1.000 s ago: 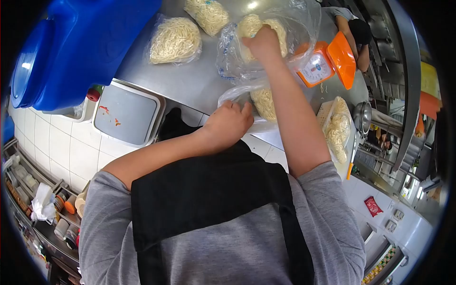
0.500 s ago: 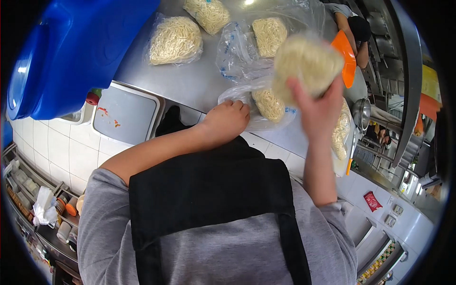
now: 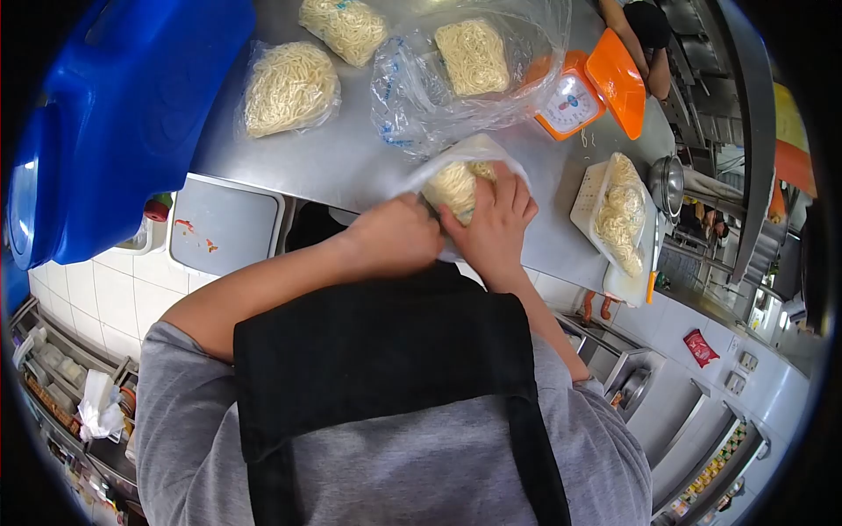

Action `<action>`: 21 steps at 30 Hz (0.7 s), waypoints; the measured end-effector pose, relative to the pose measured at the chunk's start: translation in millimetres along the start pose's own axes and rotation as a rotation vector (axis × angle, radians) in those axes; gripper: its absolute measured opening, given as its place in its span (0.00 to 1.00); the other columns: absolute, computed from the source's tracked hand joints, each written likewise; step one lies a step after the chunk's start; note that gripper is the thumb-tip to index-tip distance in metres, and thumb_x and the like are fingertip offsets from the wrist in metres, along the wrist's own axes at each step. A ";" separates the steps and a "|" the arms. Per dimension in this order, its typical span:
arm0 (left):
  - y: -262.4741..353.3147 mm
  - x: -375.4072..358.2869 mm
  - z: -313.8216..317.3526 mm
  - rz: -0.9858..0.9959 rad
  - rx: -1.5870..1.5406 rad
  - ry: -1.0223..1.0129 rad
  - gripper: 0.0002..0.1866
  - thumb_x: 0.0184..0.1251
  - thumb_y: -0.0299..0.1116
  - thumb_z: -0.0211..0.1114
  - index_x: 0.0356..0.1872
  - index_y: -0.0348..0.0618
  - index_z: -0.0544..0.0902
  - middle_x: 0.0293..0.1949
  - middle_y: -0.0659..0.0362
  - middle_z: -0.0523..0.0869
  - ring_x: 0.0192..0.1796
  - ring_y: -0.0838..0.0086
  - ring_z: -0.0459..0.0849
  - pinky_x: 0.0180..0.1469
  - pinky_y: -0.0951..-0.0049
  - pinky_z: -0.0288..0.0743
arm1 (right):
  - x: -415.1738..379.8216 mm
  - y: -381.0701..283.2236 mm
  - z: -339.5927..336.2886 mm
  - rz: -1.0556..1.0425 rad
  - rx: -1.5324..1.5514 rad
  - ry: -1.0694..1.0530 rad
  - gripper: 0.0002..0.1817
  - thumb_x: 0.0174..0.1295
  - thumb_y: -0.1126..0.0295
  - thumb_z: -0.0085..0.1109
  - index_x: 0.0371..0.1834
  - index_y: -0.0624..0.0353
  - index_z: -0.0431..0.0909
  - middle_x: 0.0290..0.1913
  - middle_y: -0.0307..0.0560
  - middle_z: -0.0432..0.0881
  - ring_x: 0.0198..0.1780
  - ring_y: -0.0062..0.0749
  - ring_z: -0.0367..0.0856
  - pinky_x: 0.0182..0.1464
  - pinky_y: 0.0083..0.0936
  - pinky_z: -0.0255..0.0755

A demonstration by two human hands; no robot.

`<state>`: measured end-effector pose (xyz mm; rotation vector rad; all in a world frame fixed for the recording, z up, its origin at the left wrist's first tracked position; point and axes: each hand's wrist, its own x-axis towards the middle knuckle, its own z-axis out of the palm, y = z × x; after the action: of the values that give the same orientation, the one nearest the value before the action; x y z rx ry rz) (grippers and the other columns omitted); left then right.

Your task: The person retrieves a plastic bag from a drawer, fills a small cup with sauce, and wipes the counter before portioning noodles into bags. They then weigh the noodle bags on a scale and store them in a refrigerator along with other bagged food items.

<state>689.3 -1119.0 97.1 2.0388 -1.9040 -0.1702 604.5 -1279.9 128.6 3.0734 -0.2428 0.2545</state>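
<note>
My left hand (image 3: 399, 232) is closed on the edge of a clear plastic bag (image 3: 519, 168) at the near edge of the steel table. Inside the bag's mouth is a block of pale noodles (image 3: 452, 188). My right hand (image 3: 498, 219) curves over the noodles at the bag's opening, fingers pressed against them; its palm side is hidden. Beyond lies a larger open plastic bag (image 3: 403, 96) with another noodle block (image 3: 474, 57) in it. Two bagged noodle portions, one nearer (image 3: 291, 89) and one farther (image 3: 344, 29), rest to the left.
An orange kitchen scale (image 3: 568, 105) stands at the back right. Right of my hands is a white basket (image 3: 586, 206) with bagged noodles (image 3: 621, 215), near metal bowls (image 3: 667, 186). A big blue container (image 3: 132, 114) fills the left. Another person's arm (image 3: 618, 31) shows at the far side.
My right hand has brought a noodle block down and left, from above the table to the small bag. My left hand has stayed at that bag. The orange scale now shows.
</note>
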 end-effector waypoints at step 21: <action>-6.6 7.4 -29.8 0.020 -0.403 0.516 0.12 0.60 0.38 0.68 0.40 0.44 0.80 0.49 0.54 0.79 0.52 0.61 0.81 0.52 0.62 0.77 | 220.0 35.6 61.3 0.157 0.021 -0.086 0.36 0.49 0.58 0.74 0.58 0.67 0.72 0.49 0.65 0.80 0.54 0.57 0.79 0.57 0.40 0.74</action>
<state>705.7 -1121.1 123.8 1.6003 -1.4340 -0.0150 823.0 -1352.2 106.2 3.0926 -0.4889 0.1309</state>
